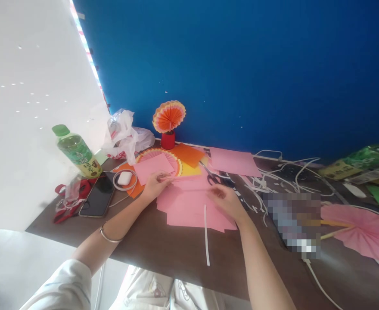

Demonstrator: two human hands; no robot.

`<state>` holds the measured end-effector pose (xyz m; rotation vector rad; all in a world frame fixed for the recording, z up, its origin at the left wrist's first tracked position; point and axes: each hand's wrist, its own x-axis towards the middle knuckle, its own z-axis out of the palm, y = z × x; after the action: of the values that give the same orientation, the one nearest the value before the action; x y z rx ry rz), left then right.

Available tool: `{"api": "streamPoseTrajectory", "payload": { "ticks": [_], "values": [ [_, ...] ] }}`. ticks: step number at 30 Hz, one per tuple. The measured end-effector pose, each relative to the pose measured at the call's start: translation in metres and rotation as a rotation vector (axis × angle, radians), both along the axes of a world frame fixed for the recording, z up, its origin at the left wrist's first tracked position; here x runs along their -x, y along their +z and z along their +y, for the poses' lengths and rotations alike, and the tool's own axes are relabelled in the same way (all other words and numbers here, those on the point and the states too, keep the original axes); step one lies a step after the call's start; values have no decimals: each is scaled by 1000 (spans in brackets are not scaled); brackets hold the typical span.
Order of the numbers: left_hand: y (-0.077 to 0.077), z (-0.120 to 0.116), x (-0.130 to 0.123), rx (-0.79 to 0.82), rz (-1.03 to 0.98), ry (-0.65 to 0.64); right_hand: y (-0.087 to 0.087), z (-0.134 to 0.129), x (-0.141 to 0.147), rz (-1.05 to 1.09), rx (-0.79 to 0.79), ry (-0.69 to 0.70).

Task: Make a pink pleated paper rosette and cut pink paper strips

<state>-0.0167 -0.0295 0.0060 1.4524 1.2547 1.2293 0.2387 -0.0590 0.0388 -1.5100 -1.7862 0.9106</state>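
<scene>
A narrow folded part of a pink paper sheet [189,183] stretches between my two hands, above several stacked pink sheets [196,215]. My left hand [157,186] pinches its left end between thumb and fingers. At the right end, my right hand [226,200] has its fingers closed on the same paper, slightly blurred. Scissors [212,177] with dark handles lie just beyond my right hand. A thin white strip [206,237] runs from the pink stack toward the table's front edge.
To the left are a green-capped bottle [76,150], a phone [98,193] and a white case [124,178]. Behind stands a paper fan flower [169,116] in a red pot [168,140]. White cables [260,185], a pixelated device [293,224] and a pink fan [364,230] occupy the right.
</scene>
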Motion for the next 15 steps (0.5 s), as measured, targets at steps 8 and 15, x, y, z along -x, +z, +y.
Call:
{"api": "streamPoseTrajectory", "payload": {
  "ticks": [8, 15],
  "values": [
    [-7, 0, -1, -29, 91, 13, 4, -2, -7, -123, 121, 286],
    [-5, -7, -5, -46, 215, -98, -1, 8, -8, 420, 71, -123]
  ]
}}
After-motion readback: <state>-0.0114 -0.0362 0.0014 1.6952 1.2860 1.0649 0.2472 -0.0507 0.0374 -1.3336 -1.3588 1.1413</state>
